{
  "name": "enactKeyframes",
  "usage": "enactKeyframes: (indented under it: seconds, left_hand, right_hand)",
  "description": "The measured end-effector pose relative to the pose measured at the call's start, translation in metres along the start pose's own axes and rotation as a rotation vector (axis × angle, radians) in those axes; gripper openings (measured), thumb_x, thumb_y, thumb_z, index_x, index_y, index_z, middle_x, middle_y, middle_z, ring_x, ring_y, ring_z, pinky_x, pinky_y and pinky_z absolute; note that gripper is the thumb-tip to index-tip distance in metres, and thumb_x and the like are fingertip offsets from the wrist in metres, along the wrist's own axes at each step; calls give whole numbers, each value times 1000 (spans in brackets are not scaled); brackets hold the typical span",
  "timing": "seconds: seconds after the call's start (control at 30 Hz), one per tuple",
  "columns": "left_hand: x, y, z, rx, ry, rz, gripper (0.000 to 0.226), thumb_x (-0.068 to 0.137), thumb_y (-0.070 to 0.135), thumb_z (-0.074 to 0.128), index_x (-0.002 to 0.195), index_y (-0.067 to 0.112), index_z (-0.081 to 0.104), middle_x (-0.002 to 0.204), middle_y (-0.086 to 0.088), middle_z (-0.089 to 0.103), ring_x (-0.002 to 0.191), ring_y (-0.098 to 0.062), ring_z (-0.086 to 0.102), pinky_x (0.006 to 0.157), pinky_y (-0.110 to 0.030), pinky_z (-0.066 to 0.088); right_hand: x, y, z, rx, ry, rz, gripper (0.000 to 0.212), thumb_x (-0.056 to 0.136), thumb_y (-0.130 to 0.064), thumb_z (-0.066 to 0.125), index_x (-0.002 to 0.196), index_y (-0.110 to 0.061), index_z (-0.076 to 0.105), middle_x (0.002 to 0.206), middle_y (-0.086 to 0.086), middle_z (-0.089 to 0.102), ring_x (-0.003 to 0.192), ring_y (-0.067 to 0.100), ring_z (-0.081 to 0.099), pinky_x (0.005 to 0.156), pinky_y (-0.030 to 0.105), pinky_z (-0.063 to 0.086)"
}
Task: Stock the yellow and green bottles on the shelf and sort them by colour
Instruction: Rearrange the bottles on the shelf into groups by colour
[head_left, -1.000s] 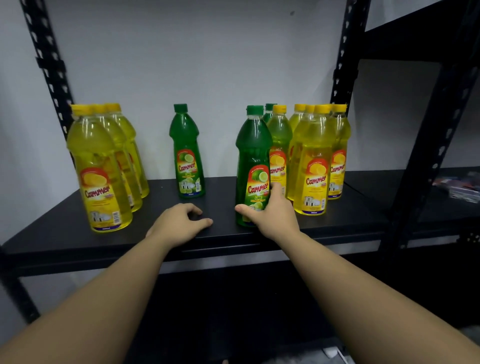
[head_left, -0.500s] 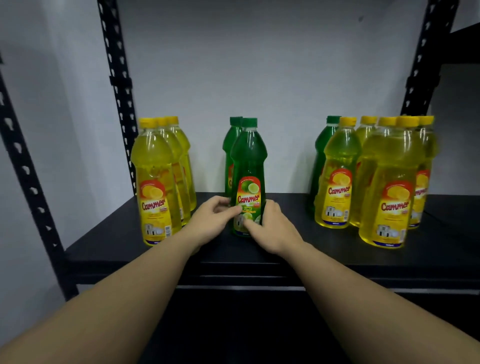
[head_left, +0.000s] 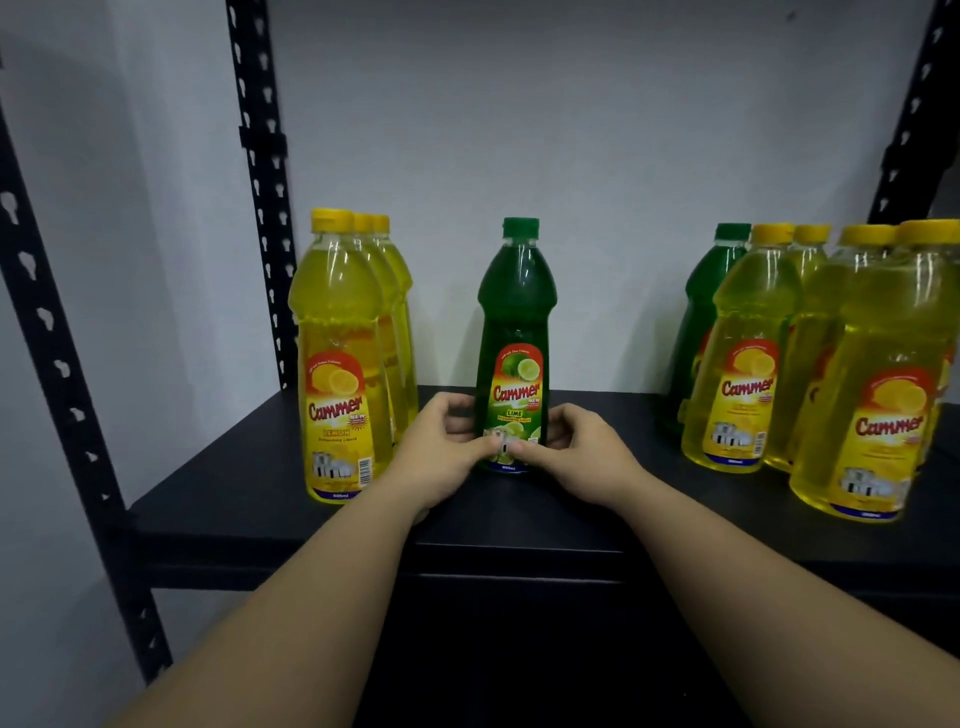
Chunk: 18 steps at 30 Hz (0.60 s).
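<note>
Head view: left hand (head_left: 439, 451) and right hand (head_left: 581, 453) both grip the base of the upright green bottle (head_left: 517, 332), fingers curled round it. Bottle stands mid-shelf (head_left: 260, 499), between yellow row (head_left: 340, 364) and mixed cluster (head_left: 810, 364).

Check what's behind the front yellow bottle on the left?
Two more yellow bottles line up behind the front yellow bottle; only their caps and right edges show. Their labels are mostly covered, and anything further back in that row is hidden.
</note>
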<state>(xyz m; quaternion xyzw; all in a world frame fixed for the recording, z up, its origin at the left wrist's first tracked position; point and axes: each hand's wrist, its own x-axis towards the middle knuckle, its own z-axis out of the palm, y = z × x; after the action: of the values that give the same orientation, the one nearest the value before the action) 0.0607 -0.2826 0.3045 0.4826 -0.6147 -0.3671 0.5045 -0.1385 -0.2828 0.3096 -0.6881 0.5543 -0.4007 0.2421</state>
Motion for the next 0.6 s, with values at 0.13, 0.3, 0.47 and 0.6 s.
enactKeyframes:
  seconds: [0.13, 0.3, 0.47, 0.6]
  left_hand:
    - [2, -1, 2, 7, 17, 0, 63, 81, 12, 87, 135, 15, 54, 124, -6, 70, 105, -11, 71, 77, -21, 59]
    - [6, -6, 5, 121, 16, -7, 67, 83, 15, 86, 141, 11, 54, 139, -9, 65, 124, -20, 65, 102, -42, 56]
    - [6, -5, 8, 230, 43, -7, 66, 85, 25, 85, 143, 15, 55, 138, -4, 66, 122, -17, 66, 101, -41, 57]
    - [5, -3, 9, 263, 58, -13, 65, 86, 25, 84, 143, 15, 54, 138, -4, 66, 122, -17, 66, 101, -41, 57]
  right_hand:
    - [4, 6, 2, -6, 27, 7, 62, 79, -49, 86, 127, -20, 62, 111, -8, 73, 99, 8, 70, 91, 36, 60]
    - [2, 6, 4, -14, 63, 17, 59, 82, -47, 84, 129, -20, 61, 115, -9, 73, 101, 6, 70, 94, 37, 60]
    - [2, 5, 2, -42, 87, 11, 62, 82, -50, 83, 136, -24, 65, 120, -10, 75, 108, 6, 68, 98, 36, 57]
    - [2, 5, 1, -81, 82, 24, 68, 83, -56, 80, 142, -26, 64, 127, -10, 73, 115, 7, 65, 96, 30, 54]
